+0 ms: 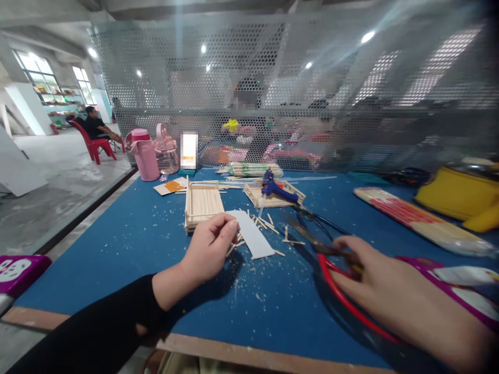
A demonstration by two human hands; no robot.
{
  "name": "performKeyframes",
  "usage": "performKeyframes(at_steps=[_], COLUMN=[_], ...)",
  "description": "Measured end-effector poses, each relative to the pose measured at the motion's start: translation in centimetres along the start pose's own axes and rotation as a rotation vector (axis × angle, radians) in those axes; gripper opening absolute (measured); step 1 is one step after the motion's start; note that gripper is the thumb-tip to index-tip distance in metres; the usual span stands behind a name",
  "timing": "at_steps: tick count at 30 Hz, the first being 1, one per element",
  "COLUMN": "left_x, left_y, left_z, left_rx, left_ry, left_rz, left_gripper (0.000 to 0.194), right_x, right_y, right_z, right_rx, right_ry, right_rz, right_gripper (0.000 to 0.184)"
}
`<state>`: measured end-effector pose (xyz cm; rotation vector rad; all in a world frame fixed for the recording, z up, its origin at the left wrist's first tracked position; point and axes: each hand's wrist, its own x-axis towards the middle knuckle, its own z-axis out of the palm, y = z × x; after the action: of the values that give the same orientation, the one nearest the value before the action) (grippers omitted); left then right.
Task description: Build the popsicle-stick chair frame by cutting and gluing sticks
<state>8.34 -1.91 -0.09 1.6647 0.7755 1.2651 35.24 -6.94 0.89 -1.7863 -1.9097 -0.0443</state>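
Note:
My left hand [210,246] rests on the blue table [156,259] with its fingers curled, pinching several thin wooden sticks [234,244] beside a white paper strip [251,234]. Just beyond it lies a flat panel of glued wooden sticks [200,205]. My right hand [390,288] reaches over red-handled scissors [335,270]; its fingers lie on the handle, smeared by motion. A blue glue gun [276,191] rests on a second stick frame [273,196] farther back.
A pink jug [143,154] and a clear pink bottle [167,150] stand at the back left. Packets of sticks [421,221], a yellow bag [460,197] and a purple pack [463,291] lie right. A mesh screen [273,93] backs the table. A person sits far left.

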Motion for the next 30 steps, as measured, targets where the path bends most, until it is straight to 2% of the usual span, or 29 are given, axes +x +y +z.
performKeyframes(at_steps=[2,4,6,9,11,13,15,17,20,23,27,30], left_x=[0.1,0.2,0.2,0.3,0.3,0.3,0.4,0.5,0.5,0.3,0.7,1.5], left_y=[-0.2,-0.2,-0.3,-0.3,-0.4,-0.4,-0.3,-0.4,-0.5,-0.6,-0.6,-0.6], left_z=[0.1,0.2,0.3,0.3,0.2,0.2,0.1,0.0,0.0,0.2,1.2,2.0], left_rx=[-0.022,-0.028,-0.026,-0.037,-0.05,-0.059,-0.07,-0.084,-0.086,-0.04,0.152,0.314], left_ry=[0.003,0.006,0.014,0.028,0.032,0.039,0.057,0.072,0.062,0.038,0.04,0.045], left_rz=[-0.011,-0.029,-0.051,-0.067,-0.072,-0.078,-0.084,-0.09,-0.094,-0.089,-0.064,-0.017], left_gripper=[0.024,0.024,0.023,0.021,0.02,0.02,0.021,0.021,0.021,0.021,0.025,0.026], right_x=[-0.4,0.1,1.3,3.5,4.9,5.9,6.5,6.9,7.0,6.9,5.9,4.9], right_y=[1.9,2.5,1.6,-2.1,-5.1,-7.3,-8.2,-8.0,-6.8,-6.2,-7.3,-8.4], right_z=[0.5,1.0,1.0,0.6,1.0,2.1,3.7,5.1,5.8,5.1,4.6,5.0], right_rx=[-0.051,-0.152,-0.296,-0.431,-0.343,-0.262,-0.216,-0.159,-0.018,0.171,0.421,0.723], right_ry=[-0.021,-0.031,-0.07,-0.067,-0.17,-0.3,-0.332,-0.343,-0.337,-0.259,-0.11,-0.119], right_rz=[-0.002,-0.068,-0.16,-0.207,-0.127,0.013,0.051,0.088,0.12,0.113,0.106,0.073], right_gripper=[0.006,0.011,0.009,0.013,0.024,0.037,0.04,0.035,0.025,0.022,0.049,0.057])
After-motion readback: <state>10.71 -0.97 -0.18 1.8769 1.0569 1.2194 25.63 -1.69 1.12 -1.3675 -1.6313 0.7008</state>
